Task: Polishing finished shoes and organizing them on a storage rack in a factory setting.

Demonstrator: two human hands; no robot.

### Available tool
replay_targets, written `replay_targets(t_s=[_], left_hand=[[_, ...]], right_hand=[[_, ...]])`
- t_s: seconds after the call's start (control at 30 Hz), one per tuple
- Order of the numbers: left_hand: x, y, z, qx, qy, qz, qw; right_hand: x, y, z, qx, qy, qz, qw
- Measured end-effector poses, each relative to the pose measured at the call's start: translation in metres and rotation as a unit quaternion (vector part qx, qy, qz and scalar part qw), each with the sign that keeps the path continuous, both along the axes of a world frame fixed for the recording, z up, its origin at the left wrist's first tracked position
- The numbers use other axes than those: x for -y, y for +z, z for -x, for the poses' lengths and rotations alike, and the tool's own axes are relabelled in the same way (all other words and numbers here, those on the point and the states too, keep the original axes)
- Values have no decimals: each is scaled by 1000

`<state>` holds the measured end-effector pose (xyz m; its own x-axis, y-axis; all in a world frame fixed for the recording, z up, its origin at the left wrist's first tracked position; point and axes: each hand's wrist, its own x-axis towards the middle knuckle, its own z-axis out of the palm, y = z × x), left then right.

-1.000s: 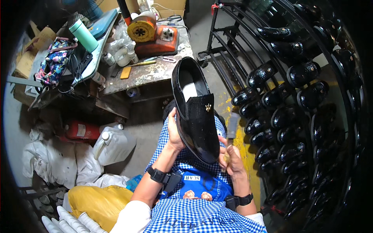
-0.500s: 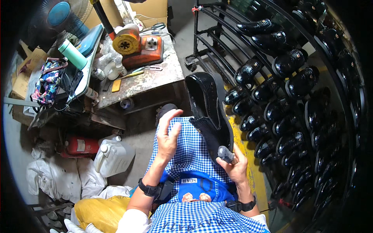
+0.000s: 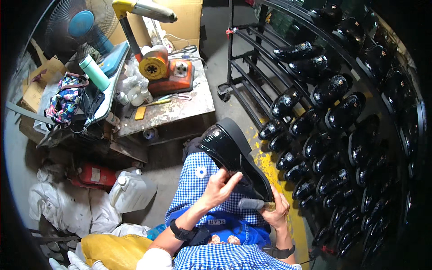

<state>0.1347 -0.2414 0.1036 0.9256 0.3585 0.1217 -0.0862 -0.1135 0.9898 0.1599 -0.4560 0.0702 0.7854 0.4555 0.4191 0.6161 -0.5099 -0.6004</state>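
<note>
A glossy black shoe is tilted over my lap, its sole edge toward the upper right. My right hand grips the shoe's near end and also a short tool with a grey, blunt head and a light handle; its exact kind is unclear. My left hand is at the shoe's near left side, fingers curled against it and thumb stretched along it; some fingertips are hidden. Beneath both hands lies my blue-and-white checked apron.
Glossy black shoes fill a black metal rack on the right. A worktable ahead carries an orange machine. At left are a white jug, a red container and a yellow sack.
The shoe has turned over from its opening facing up, showing its shiny upper. My left hand has moved right and come against it. The tool's grey head now points left.
</note>
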Motion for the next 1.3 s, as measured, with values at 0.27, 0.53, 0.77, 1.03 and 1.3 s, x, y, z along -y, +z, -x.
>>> replay_targets(t_s=[0.27, 0.53, 0.77, 1.03, 1.3], left_hand=[[37, 6, -28, -45, -172, -100, 979], [46, -62, -26, -92, -255, 14, 962], [64, -102, -33, -127, -257, -15, 958], [102, -135, -51, -114, -234, -110, 959], [124, -122, -53, -86, -195, -277, 937]], right_hand=[[52, -35, 20, -185, -98, -170, 963], [186, -109, 140, -389, -406, -485, 670], [269, -224, 225, -265, -614, -612, 421], [330, -267, 145, -240, -687, -553, 406], [371, -287, 46, -310, -624, -581, 420]])
